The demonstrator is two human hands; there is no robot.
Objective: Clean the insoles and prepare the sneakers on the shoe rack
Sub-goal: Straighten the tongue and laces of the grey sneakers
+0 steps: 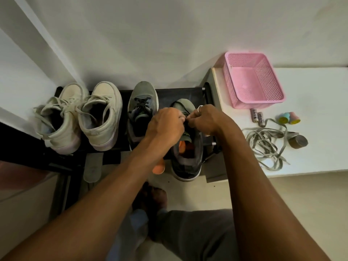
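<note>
A black shoe rack (175,93) holds two white high-top sneakers (62,117) (102,113) on the left and two grey sneakers on the right. The left grey sneaker (142,102) is laced. Over the right grey sneaker (186,157), which has an orange insole inside, my left hand (165,123) and my right hand (205,119) meet, each pinching its dark lace at the tongue. A grey insole (93,166) and an orange insole (159,167) lie on the lower shelf, partly hidden by my left forearm.
A white side table (320,91) stands to the right with a pink mesh basket (252,80), two batteries (257,115), small coloured spools (288,118), a loose grey lace (267,144) and a tape roll (298,141). A white wall is behind the rack.
</note>
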